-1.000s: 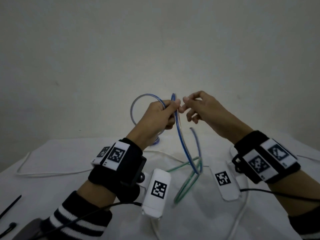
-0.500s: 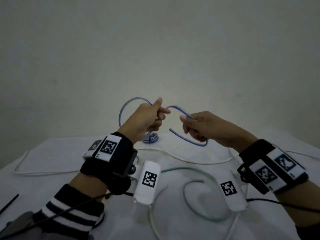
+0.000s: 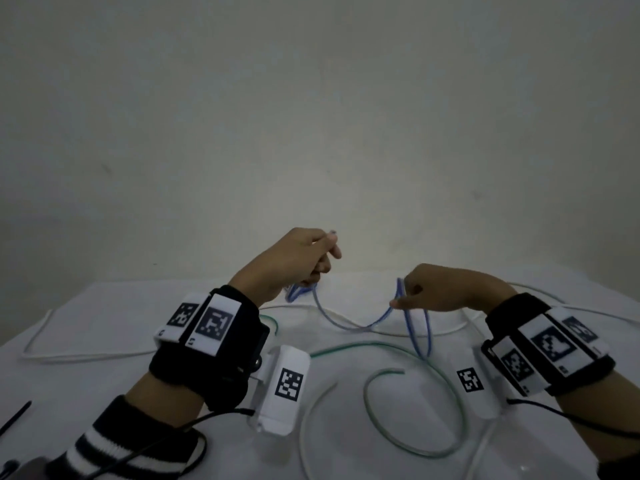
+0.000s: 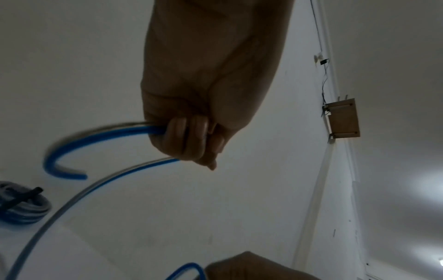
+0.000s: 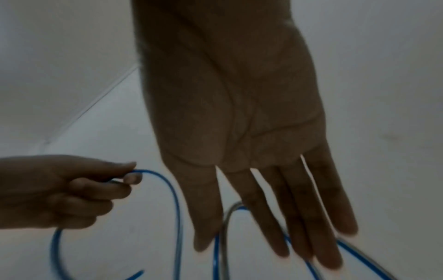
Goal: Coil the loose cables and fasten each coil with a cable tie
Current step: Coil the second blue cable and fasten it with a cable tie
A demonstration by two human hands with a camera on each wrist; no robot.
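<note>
A tied coil [image 4: 21,206] lies on the table [image 3: 104,306], left of a loose cable [image 3: 415,393].

The right hand [image 3: 446,289] has opened and dropped beside the blue cable [image 3: 349,322].

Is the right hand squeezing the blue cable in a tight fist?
No, the right hand has its fingers stretched out straight, and the thin blue cable only loops by them.

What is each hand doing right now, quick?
Left hand: fingers curled around the blue cable, holding it.
Right hand: open, fingers straight, touching the blue cable.
</note>
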